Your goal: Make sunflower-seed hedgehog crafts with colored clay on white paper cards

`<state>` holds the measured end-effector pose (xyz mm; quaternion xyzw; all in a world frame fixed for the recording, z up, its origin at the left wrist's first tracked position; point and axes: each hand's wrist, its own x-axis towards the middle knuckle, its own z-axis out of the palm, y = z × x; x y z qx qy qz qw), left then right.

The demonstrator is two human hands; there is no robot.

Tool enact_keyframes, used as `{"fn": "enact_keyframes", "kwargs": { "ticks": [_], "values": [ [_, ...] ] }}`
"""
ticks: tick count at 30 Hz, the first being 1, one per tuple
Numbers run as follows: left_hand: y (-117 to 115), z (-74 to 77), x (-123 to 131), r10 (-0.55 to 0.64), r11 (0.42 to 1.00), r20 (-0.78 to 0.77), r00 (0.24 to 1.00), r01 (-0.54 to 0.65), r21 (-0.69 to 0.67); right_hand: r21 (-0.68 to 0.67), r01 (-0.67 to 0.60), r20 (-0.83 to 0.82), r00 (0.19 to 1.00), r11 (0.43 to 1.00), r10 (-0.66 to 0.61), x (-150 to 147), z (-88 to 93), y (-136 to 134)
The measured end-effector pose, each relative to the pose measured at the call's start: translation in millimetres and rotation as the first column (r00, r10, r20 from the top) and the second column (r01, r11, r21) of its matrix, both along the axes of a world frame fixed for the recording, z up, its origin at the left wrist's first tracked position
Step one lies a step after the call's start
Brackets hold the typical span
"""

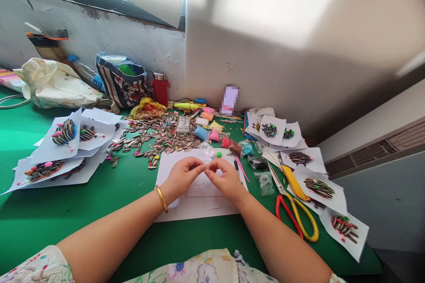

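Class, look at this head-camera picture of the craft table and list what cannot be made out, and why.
Head view, the only view:
The small piece between the left hand and right hand: too small, partly hidden by fingertips.
The pencil drawing: partly covered by the hands.
The card against the wall: blurred out.
The pencilled mark on the wall: too faint to read.

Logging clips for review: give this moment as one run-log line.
left hand, right hand | pinching small pale bit | above paper sheet | near sunflower seeds
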<state>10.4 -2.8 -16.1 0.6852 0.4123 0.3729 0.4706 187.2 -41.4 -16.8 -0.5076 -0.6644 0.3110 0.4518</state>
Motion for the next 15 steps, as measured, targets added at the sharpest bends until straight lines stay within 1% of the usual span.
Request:
{"fn": "enact_keyframes", "kwargs": {
  "ticks": [3, 6, 11, 15],
  "values": [
    [-0.1, -0.1, -0.3, -0.018, 1.000, 0.001, 1.000, 0.018, -0.010, 0.001, 0.018, -0.011, 1.000, 1.000, -0.018, -0.7, -0.3, 0.5],
    [-1.4, 1.1, 0.1, -0.028, 1.000, 0.001, 1.000, 0.028, 0.010, 0.016, 0.038, -0.010, 0.999, 0.999, -0.038, -0.7, -0.9, 0.8],
    [-2.2, 2.2, 1.6, -0.004, 0.999, -0.018, 1.000, 0.004, 0.032, 0.027, 0.026, 0.004, 1.000, 0.999, -0.026, 1.0, -2.5, 0.9],
    [-2.2, 2.8, 1.9, -0.003, 0.999, -0.039, 0.999, 0.004, 0.032, 0.074, 0.034, 0.011, 0.999, 0.997, -0.035, 2.8, -4.0, 2.0]
  ]
}}
